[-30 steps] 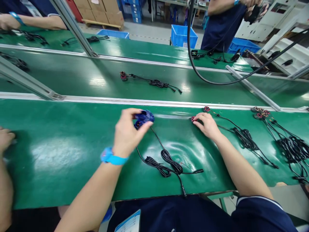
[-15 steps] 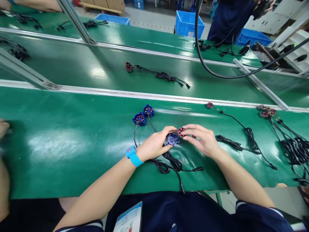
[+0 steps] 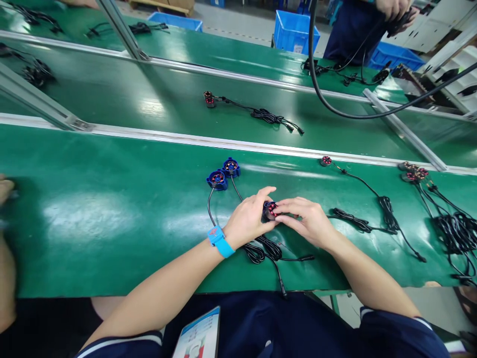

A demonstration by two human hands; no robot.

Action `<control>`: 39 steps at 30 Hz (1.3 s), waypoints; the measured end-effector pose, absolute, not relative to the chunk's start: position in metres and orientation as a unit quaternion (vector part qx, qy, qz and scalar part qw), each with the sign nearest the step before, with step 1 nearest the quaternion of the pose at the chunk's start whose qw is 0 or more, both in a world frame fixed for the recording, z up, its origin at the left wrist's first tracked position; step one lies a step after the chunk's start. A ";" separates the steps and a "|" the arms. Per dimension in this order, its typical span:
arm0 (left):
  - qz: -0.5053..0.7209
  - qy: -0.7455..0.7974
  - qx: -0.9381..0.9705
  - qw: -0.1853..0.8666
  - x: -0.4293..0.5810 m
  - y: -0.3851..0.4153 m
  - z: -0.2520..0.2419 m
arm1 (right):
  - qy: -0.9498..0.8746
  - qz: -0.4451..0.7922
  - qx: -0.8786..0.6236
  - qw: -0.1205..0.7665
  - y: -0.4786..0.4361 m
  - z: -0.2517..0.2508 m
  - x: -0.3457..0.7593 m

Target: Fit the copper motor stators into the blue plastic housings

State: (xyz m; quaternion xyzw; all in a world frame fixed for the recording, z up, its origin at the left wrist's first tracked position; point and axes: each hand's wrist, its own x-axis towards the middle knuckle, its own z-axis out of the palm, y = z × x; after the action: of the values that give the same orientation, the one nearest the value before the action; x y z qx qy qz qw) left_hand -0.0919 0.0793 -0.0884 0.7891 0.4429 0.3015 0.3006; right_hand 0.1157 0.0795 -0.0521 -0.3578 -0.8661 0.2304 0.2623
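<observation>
My left hand (image 3: 246,218), with a blue wrist strap (image 3: 220,240), is closed around a dark blue round housing (image 3: 265,211). Between the fingertips of my right hand (image 3: 311,220) is a small red-and-black motor stator (image 3: 272,210), which sits at the housing's opening; how deep it goes is hidden by the fingers. A black cable coil (image 3: 352,220) lies just right of that hand. Beyond my left hand stand two blue housings with stators inside, a nearer one (image 3: 217,180) and a farther one (image 3: 231,167). Their bundled cables (image 3: 274,248) run beneath my left hand.
Another stator (image 3: 326,160) with its cable lies to the right, near more stators (image 3: 413,173) and a cable heap (image 3: 456,231). A metal rail (image 3: 208,145) crosses the green table. Behind it lies a stator pair (image 3: 209,99). Another person's hand (image 3: 5,189) is at the left edge.
My right hand has moved left and brought the stator from beside the housing to its opening. My left hand has turned the housing and shifted slightly right.
</observation>
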 end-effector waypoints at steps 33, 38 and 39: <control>0.291 0.414 0.788 0.349 -0.105 0.081 -0.086 | -0.882 0.173 -0.391 0.197 0.079 -0.069 0.129; 0.279 0.370 0.842 0.275 -0.109 0.082 -0.088 | -0.843 0.249 -0.455 0.143 0.076 -0.051 0.141; 0.280 0.364 0.850 0.259 -0.109 0.082 -0.088 | -0.839 0.256 -0.454 0.160 0.076 -0.049 0.141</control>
State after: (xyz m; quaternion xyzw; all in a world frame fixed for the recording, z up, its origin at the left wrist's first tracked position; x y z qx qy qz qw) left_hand -0.1092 0.0818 -0.0879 0.8498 0.3636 0.2802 0.2590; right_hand 0.1409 0.0763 -0.0493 -0.4536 -0.8386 0.2557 0.1601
